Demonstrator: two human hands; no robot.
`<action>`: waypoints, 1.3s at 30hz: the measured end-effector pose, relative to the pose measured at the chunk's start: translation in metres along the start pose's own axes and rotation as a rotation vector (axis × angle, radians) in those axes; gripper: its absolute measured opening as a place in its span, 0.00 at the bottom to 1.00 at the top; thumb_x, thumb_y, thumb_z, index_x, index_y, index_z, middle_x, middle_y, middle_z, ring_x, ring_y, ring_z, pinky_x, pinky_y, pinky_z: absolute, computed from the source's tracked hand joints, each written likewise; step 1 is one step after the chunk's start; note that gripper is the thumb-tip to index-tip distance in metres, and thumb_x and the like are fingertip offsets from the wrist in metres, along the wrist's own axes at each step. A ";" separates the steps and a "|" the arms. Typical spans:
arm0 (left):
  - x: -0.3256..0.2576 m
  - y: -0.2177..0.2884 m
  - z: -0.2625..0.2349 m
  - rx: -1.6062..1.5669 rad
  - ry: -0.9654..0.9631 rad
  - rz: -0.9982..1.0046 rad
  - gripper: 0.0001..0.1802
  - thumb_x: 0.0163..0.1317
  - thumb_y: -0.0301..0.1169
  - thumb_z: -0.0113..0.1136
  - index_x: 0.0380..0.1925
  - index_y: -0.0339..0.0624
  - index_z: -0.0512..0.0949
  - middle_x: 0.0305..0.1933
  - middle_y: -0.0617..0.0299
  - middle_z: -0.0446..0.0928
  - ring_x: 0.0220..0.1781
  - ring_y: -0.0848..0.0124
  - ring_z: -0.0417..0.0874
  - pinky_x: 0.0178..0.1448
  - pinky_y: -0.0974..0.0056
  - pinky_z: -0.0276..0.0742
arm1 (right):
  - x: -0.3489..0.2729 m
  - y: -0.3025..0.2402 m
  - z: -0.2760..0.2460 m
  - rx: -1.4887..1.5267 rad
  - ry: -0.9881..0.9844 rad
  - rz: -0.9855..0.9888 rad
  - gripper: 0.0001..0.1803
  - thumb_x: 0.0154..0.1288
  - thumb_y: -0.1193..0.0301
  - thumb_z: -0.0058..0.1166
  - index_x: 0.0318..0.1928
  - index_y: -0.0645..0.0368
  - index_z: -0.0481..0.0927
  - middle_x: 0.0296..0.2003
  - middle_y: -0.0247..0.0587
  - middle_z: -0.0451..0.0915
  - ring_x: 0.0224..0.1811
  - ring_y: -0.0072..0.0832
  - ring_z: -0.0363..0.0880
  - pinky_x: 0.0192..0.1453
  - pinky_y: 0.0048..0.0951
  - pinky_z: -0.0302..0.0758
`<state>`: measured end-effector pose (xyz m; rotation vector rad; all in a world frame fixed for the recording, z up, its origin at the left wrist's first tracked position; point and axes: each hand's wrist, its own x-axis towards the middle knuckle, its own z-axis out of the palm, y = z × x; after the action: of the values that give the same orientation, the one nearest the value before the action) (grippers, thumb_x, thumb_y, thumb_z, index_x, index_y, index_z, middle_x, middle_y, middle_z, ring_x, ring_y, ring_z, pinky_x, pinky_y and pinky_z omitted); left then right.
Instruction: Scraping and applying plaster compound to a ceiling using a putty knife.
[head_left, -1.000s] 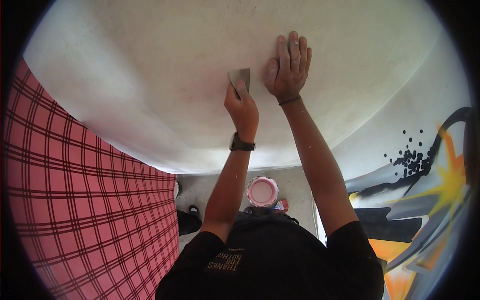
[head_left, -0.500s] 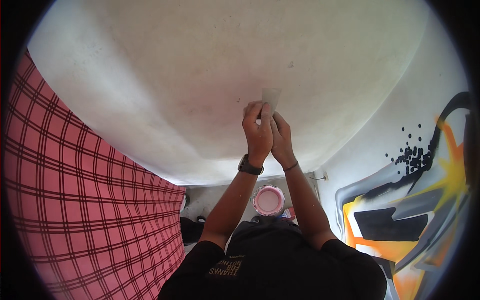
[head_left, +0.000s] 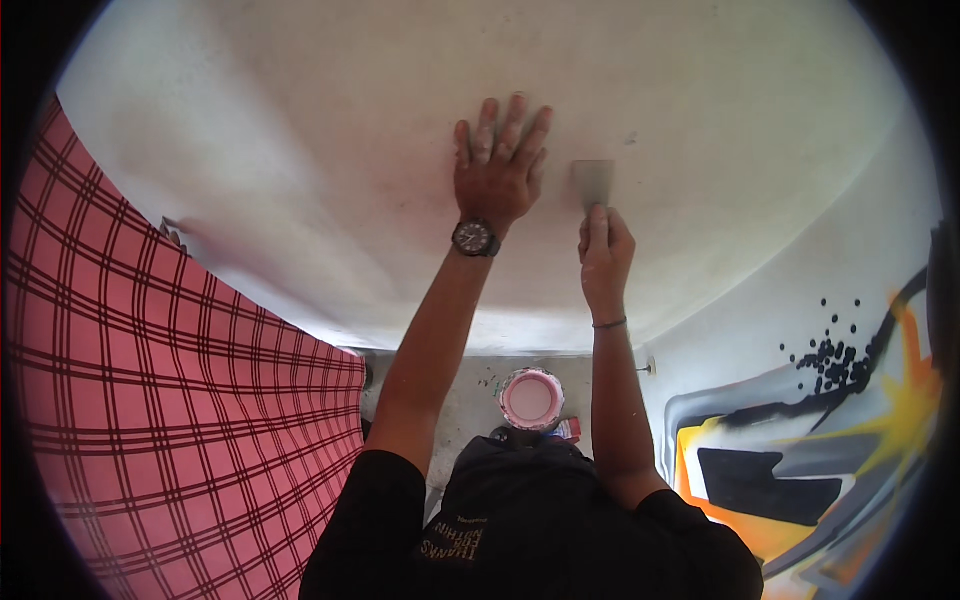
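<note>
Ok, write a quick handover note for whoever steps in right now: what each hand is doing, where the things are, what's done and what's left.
Left hand: flat on the white wall, fingers spread, holding nothing; a wristwatch on that wrist.
Right hand: grips a small scraper, its blade against the wall just right of the left hand.
Things: an open pink tub stands on the floor below, close to the wall. A red checked surface is to the left, a painted mural to the right.
Done: the wall looks mostly smooth and white, with faint pinkish patches.
Left: cannot tell how much of the wall is unworked.
</note>
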<state>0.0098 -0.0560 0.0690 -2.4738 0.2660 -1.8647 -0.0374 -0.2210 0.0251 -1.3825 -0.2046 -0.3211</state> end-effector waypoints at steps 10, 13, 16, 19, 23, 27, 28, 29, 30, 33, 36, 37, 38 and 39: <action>0.001 -0.024 -0.009 0.018 0.011 -0.044 0.28 0.68 0.46 0.55 0.69 0.72 0.70 0.78 0.73 0.61 0.79 0.64 0.59 0.82 0.48 0.44 | 0.010 0.012 0.037 -0.075 0.019 -0.055 0.30 0.82 0.54 0.40 0.20 0.56 0.69 0.14 0.26 0.62 0.15 0.14 0.57 0.19 0.22 0.52; 0.000 -0.028 -0.012 0.007 0.020 -0.045 0.28 0.68 0.45 0.55 0.69 0.72 0.70 0.78 0.73 0.61 0.79 0.63 0.59 0.82 0.48 0.44 | -0.007 0.011 0.041 -0.109 0.093 0.131 0.33 0.80 0.53 0.45 0.16 0.60 0.67 0.12 0.26 0.60 0.17 0.15 0.57 0.23 0.25 0.53; -0.005 -0.032 -0.015 -0.030 0.027 -0.050 0.28 0.68 0.45 0.55 0.69 0.71 0.71 0.77 0.72 0.62 0.79 0.63 0.59 0.82 0.48 0.45 | -0.022 0.017 0.044 -0.133 0.086 0.280 0.36 0.79 0.51 0.46 0.13 0.60 0.66 0.11 0.26 0.60 0.16 0.16 0.57 0.22 0.26 0.54; -0.005 -0.043 -0.023 -0.049 -0.033 -0.062 0.26 0.69 0.44 0.53 0.68 0.70 0.72 0.77 0.71 0.64 0.79 0.61 0.59 0.82 0.47 0.44 | 0.003 -0.007 0.061 -0.133 0.059 0.104 0.38 0.78 0.50 0.47 0.11 0.59 0.65 0.11 0.27 0.61 0.15 0.16 0.57 0.21 0.26 0.54; -0.006 -0.048 -0.019 -0.002 0.039 -0.022 0.26 0.69 0.43 0.52 0.68 0.64 0.73 0.78 0.66 0.62 0.81 0.57 0.55 0.82 0.44 0.40 | -0.003 -0.005 0.053 -0.128 0.035 0.147 0.38 0.77 0.49 0.48 0.12 0.60 0.67 0.11 0.28 0.61 0.15 0.17 0.58 0.21 0.27 0.55; -0.004 -0.049 -0.018 0.009 0.040 -0.034 0.26 0.70 0.42 0.51 0.68 0.66 0.73 0.77 0.68 0.63 0.80 0.59 0.57 0.82 0.45 0.41 | -0.018 0.028 0.049 -0.168 0.055 0.233 0.38 0.78 0.46 0.44 0.11 0.55 0.64 0.10 0.26 0.61 0.12 0.16 0.58 0.17 0.22 0.53; -0.006 -0.049 -0.019 0.014 0.027 -0.058 0.25 0.70 0.43 0.51 0.68 0.69 0.72 0.77 0.70 0.64 0.80 0.61 0.58 0.83 0.46 0.42 | -0.019 0.018 0.055 -0.141 0.039 0.199 0.38 0.78 0.46 0.44 0.12 0.56 0.65 0.10 0.26 0.61 0.12 0.15 0.58 0.17 0.22 0.53; -0.007 -0.048 -0.019 0.011 0.024 -0.058 0.25 0.70 0.43 0.51 0.68 0.69 0.72 0.77 0.70 0.64 0.80 0.61 0.58 0.83 0.46 0.42 | -0.018 0.011 0.059 -0.114 0.023 0.165 0.37 0.78 0.46 0.44 0.12 0.56 0.66 0.10 0.26 0.61 0.11 0.15 0.58 0.17 0.22 0.53; -0.006 -0.051 -0.020 0.001 0.033 -0.060 0.25 0.70 0.42 0.51 0.68 0.69 0.72 0.77 0.70 0.64 0.80 0.61 0.59 0.82 0.46 0.42 | -0.016 0.007 0.063 -0.064 0.004 0.176 0.37 0.78 0.46 0.44 0.14 0.56 0.67 0.10 0.26 0.62 0.11 0.15 0.58 0.16 0.22 0.53; -0.005 -0.054 -0.020 0.001 0.046 -0.056 0.26 0.70 0.42 0.51 0.68 0.68 0.72 0.77 0.70 0.64 0.79 0.60 0.59 0.82 0.45 0.42 | -0.022 0.025 0.062 -0.078 0.019 0.139 0.36 0.78 0.46 0.45 0.15 0.56 0.68 0.11 0.26 0.62 0.11 0.15 0.58 0.15 0.21 0.52; -0.005 -0.053 -0.022 -0.008 0.039 -0.040 0.27 0.69 0.43 0.51 0.68 0.65 0.72 0.77 0.67 0.63 0.80 0.58 0.57 0.82 0.44 0.41 | -0.031 0.026 0.060 -0.030 0.023 0.311 0.38 0.78 0.47 0.45 0.12 0.58 0.68 0.10 0.27 0.63 0.13 0.15 0.59 0.18 0.24 0.54; -0.007 -0.053 -0.023 -0.032 0.028 -0.026 0.27 0.68 0.43 0.51 0.68 0.62 0.73 0.78 0.64 0.62 0.81 0.56 0.56 0.82 0.43 0.40 | -0.031 0.020 0.063 -0.029 0.015 0.317 0.38 0.78 0.47 0.45 0.12 0.58 0.68 0.10 0.27 0.63 0.13 0.15 0.59 0.18 0.24 0.54; -0.008 -0.054 -0.024 -0.025 0.022 -0.030 0.27 0.68 0.43 0.51 0.68 0.62 0.73 0.78 0.64 0.62 0.81 0.56 0.56 0.82 0.43 0.40 | -0.027 0.012 0.066 0.022 0.009 0.315 0.38 0.77 0.46 0.45 0.12 0.58 0.68 0.10 0.27 0.63 0.12 0.15 0.59 0.18 0.23 0.53; -0.006 -0.054 -0.024 -0.022 0.034 -0.025 0.28 0.67 0.43 0.50 0.68 0.62 0.73 0.78 0.64 0.62 0.80 0.56 0.56 0.82 0.44 0.40 | -0.022 0.004 0.069 0.074 0.009 0.306 0.38 0.77 0.46 0.45 0.11 0.57 0.68 0.10 0.26 0.62 0.12 0.15 0.59 0.17 0.22 0.52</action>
<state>-0.0083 0.0004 0.0769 -2.4731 0.2595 -1.9248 -0.0537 -0.1501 0.0267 -1.3164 0.0045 -0.0641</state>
